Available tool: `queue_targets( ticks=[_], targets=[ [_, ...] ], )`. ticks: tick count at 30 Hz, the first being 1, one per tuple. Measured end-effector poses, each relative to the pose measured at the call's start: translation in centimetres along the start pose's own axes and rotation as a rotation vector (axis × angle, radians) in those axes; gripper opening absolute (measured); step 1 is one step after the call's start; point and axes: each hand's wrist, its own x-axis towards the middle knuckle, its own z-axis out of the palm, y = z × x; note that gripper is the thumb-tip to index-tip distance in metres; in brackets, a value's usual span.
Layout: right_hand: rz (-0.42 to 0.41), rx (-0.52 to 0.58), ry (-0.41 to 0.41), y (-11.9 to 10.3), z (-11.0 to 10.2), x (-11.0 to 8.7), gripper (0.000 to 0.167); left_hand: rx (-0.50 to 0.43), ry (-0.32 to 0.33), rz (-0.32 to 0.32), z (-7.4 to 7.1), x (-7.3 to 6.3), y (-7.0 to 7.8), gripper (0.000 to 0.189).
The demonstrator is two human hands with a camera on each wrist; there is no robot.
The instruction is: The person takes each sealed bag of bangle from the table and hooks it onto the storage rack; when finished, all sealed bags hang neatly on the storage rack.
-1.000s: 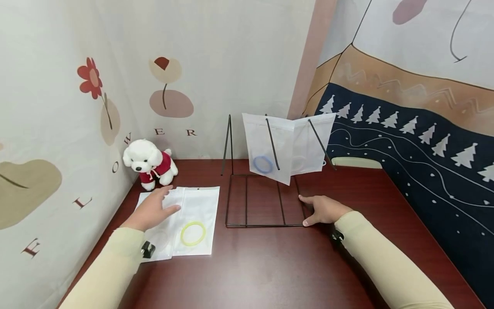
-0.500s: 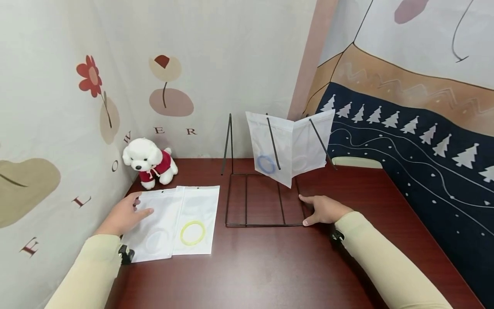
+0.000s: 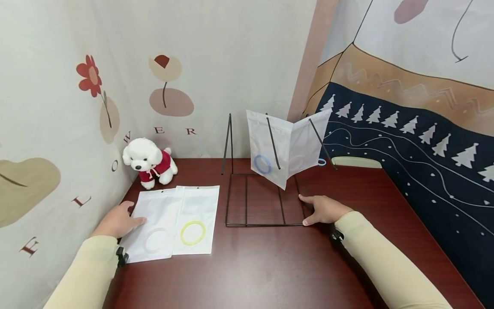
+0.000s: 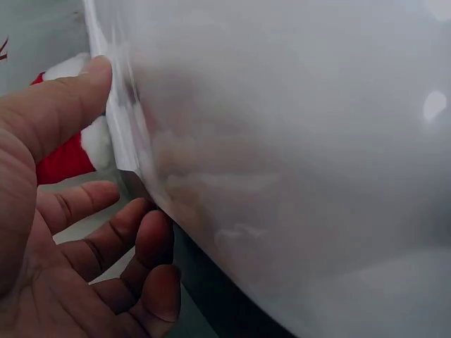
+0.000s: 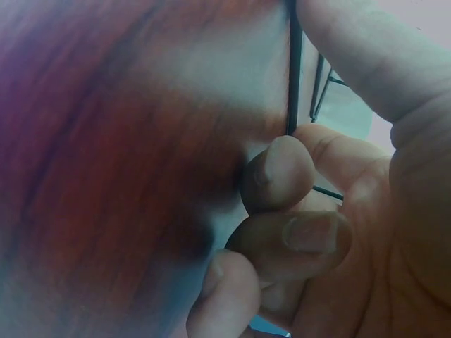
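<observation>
In the head view my left hand (image 3: 117,219) is at the left edge of a white zip bag (image 3: 152,219) with a pale ring showing through. The left wrist view has the thumb touching that bag's edge (image 4: 121,120), its fingers loosely bent beside and below it. A second zip bag (image 3: 206,210), with a yellow ring (image 3: 193,233), lies partly against the first. My right hand (image 3: 326,209) grips the right front corner of a black wire display rack (image 3: 254,225). On its prongs hang a bag with a blue ring (image 3: 270,146) and another bag (image 3: 306,141).
A white plush dog (image 3: 148,163) in red clothing stands behind the flat bags. The rack's left prong (image 3: 225,148) bears no bag. A small blue loop (image 3: 322,162) shows by the right hanging bag. Printed curtains enclose the brown table (image 3: 254,270).
My left hand has moved left and down from over the bag to its left edge. The hanging bags have swung slightly. My right hand stays on the rack.
</observation>
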Motion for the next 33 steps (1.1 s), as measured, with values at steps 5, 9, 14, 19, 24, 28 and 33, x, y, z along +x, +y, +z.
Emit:
queue_targets(
  ticks=[5, 9, 14, 19, 24, 28, 33],
  targets=[
    [0.003, 0.000, 0.001, -0.01, -0.03, 0.04, 0.095, 0.006, 0.001, -0.014, 0.14, 0.49, -0.44, 0.100],
    [0.000, -0.006, 0.003, 0.11, -0.01, 0.02, 0.095, 0.000, 0.005, -0.008, 0.22, 0.67, -0.44, 0.102],
    [0.014, 0.007, -0.001, 0.17, -0.04, -0.03, 0.095, -0.006, 0.007, 0.009, 0.30, 0.53, -0.24, 0.100],
    [0.017, 0.016, -0.001, 0.20, 0.00, 0.03, 0.095, -0.032, 0.008, 0.009, 0.33, 0.24, -0.07, 0.100],
    [0.027, 0.028, 0.000, 0.35, 0.15, 0.08, 0.095, -0.077, 0.010, 0.009, 0.51, 0.02, -0.32, 0.098],
    [0.029, 0.025, 0.001, 0.46, 0.34, 0.11, 0.094, -0.124, 0.009, 0.027, 0.53, -0.07, -0.67, 0.086],
    [0.026, 0.022, 0.003, 0.50, 0.36, 0.11, 0.094, -0.251, 0.014, 0.063, 0.30, -0.06, -0.79, 0.068]
  ],
)
